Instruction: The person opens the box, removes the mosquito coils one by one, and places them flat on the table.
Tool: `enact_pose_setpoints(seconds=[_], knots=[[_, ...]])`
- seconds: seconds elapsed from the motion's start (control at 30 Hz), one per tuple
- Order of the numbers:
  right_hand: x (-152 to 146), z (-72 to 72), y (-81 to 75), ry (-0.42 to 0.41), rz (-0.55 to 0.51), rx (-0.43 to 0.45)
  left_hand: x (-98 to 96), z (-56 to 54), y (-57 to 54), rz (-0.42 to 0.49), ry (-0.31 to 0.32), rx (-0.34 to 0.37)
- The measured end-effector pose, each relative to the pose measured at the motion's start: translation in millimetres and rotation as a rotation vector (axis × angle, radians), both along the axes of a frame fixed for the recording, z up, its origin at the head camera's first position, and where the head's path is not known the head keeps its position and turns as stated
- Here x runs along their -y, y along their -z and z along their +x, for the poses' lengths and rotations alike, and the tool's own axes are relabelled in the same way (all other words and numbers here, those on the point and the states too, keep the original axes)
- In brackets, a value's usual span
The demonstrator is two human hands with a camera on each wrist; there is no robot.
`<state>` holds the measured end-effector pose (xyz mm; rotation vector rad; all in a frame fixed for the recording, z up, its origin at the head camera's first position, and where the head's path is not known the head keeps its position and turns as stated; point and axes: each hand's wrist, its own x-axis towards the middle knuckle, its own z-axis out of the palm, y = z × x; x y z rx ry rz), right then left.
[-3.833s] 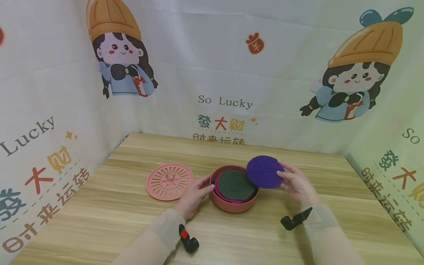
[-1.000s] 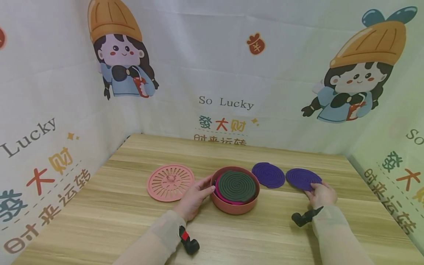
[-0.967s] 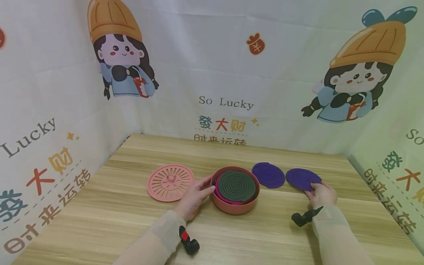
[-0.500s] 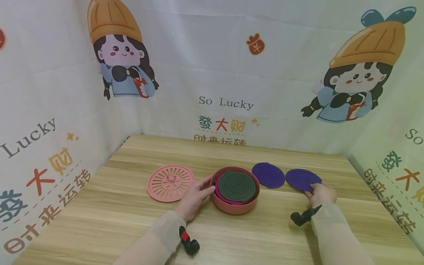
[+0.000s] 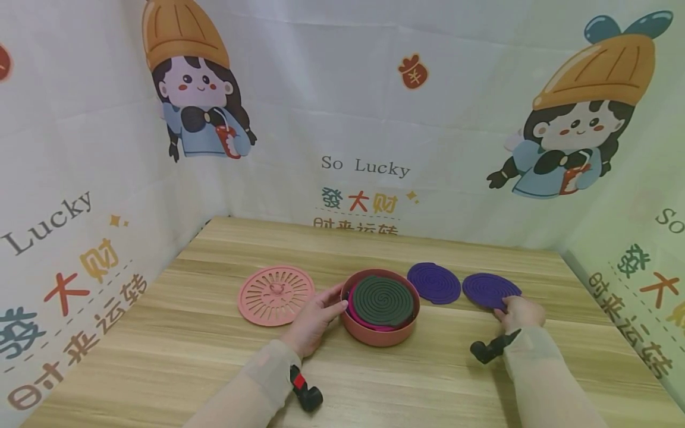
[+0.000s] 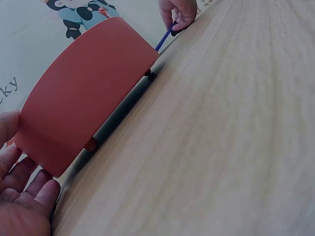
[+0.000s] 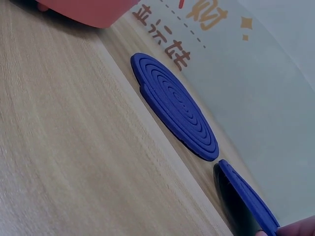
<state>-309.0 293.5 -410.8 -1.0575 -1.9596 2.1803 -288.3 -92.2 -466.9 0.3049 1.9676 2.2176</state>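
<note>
The two hands are well apart: the left hand (image 5: 313, 324) grips the wall of the reddish bowl (image 5: 379, 337) on the bench (image 5: 396, 389), with the thumb at the rim, and the right hand (image 5: 523, 315) pinches the near edge of the raised purple coil (image 5: 489, 290). This coil is tilted above the bench, just beside the flat purple coil (image 5: 434, 283) which lies right of the bowl. Inside the bowl, the green coil (image 5: 382, 300) rests over the magenta piece (image 5: 355, 315), and the slotted pink lid (image 5: 262, 306) lies at the left.
</note>
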Motion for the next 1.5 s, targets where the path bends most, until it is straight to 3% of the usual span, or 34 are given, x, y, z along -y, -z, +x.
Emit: enact_pose_setpoints(seconds=[0.07,0.13,0.3,0.33,0.5,0.57,0.63,1.5], knots=[[4,-2.8,-0.9,0.230,-0.249,-0.065,0.1,0.1,-0.2,-0.002,0.000,-0.002],[5,-3.1,-1.4,0.247,-0.269,-0.062,0.3,0.2,-0.4,-0.004,-0.001,-0.002],[6,0.1,-3.2,0.232,-0.229,-0.063,1.1,-0.1,-0.1,0.000,0.000,0.001],[6,1.3,-3.2,0.178,-0.155,-0.043,1.3,0.0,-0.4,0.001,0.000,0.003],[6,2.9,-3.3,0.182,-0.099,-0.037,2.1,1.0,-1.6,0.006,0.000,0.007],[7,3.0,-3.8,0.242,-0.146,-0.058,2.4,1.1,-1.7,0.008,0.001,0.006],[7,4.5,-4.3,0.249,-0.149,-0.065,2.5,1.1,-1.6,0.009,0.001,0.005],[5,12.1,-5.8,0.229,-0.205,-0.089,0.5,1.7,-1.6,0.029,0.018,0.018]])
